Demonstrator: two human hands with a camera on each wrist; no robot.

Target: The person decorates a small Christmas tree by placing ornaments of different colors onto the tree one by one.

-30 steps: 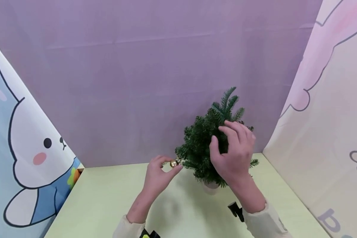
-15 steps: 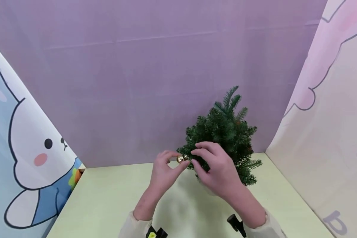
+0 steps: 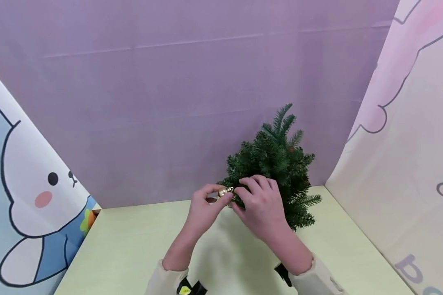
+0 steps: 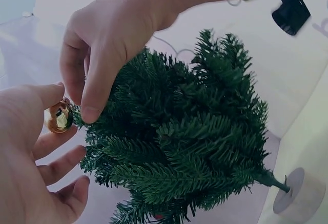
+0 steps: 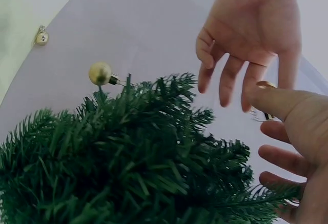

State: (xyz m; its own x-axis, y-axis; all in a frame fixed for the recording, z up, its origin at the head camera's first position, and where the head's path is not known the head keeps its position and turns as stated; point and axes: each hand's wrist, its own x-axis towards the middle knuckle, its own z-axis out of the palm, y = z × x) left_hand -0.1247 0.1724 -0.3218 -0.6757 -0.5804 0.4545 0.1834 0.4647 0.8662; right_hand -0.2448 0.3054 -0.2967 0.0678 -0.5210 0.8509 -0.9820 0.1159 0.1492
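Observation:
In the head view my left hand pinches a shiny gold Christmas bauble between thumb and fingertips, at the tree's left side. My right hand has its bent fingers and thumb at the bauble's cap. Whether they grip its loop I cannot tell. The left wrist view has the bauble between both hands, against the tip of a branch. A small green artificial Christmas tree stands close behind the hands, its upper branches leaning right in the head view. Both hands are above the table.
Another gold bauble sticks out from the tree in the right wrist view. Beyond it is a small gold ornament. The tree's pale pot stands on the light green table. A purple backdrop rises behind.
My right hand has come down and left from in front of the tree to the bauble. My left hand has shifted slightly right and up, still pinching the bauble.

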